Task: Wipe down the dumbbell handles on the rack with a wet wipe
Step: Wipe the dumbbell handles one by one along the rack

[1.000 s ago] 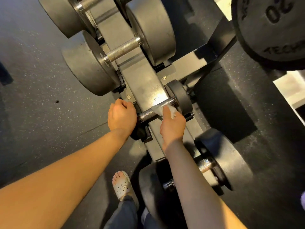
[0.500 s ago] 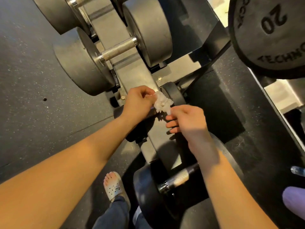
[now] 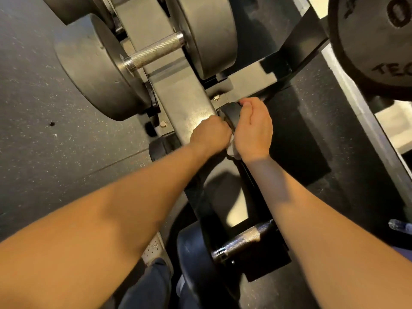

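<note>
Since half a second ago both hands have dropped onto the small dumbbell [image 3: 230, 114] midway along the rack [image 3: 178, 92]. The left hand [image 3: 209, 134] is fisted over its hidden handle, fingers curled tight, and the wet wipe [image 3: 231, 149] peeks out at its right edge. The right hand [image 3: 254, 128] clasps the right head with fingers bent over it. The wipe looks limp and slick and the dumbbell stiff and heavy, so wrap the handle and twist while steadying the head
</note>
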`<state>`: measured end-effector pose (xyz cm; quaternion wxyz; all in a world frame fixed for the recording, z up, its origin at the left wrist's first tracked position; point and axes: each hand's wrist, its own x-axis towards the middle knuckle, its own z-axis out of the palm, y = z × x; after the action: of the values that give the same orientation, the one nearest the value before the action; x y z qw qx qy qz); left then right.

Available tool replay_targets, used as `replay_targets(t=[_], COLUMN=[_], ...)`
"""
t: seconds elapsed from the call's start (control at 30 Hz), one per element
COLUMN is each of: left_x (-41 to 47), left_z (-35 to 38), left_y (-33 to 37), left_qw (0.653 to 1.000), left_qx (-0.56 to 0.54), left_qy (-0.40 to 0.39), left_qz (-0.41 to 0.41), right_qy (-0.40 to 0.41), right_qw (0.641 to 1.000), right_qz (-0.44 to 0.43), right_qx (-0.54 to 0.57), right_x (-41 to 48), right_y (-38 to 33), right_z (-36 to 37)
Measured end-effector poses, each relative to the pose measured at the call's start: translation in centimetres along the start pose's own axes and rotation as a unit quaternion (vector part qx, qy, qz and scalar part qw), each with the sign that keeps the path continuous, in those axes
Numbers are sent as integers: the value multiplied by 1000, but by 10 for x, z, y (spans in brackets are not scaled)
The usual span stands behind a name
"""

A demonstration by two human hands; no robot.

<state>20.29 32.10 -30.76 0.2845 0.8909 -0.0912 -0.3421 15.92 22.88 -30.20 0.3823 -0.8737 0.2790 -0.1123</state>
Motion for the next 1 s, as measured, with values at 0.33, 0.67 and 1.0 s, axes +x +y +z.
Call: replay_targets(t=[0.33, 0.67, 1.0], left_x=[9, -29, 13], left_z=[-14, 3, -19], left_y=[-9, -31, -18], left_qw=[997, 986, 987], left_qx=[26, -120, -44], left_qy=[45, 50, -142], left_qz=[-64, 106, 65], right_qy=[5, 13, 25], right_qw=[1000, 1000, 999], right_qz=[11, 7, -28], right_qx=[-9, -15, 9], right_x=[-4, -1, 1], right_y=[-6, -2, 7], right_z=[0, 3, 4])
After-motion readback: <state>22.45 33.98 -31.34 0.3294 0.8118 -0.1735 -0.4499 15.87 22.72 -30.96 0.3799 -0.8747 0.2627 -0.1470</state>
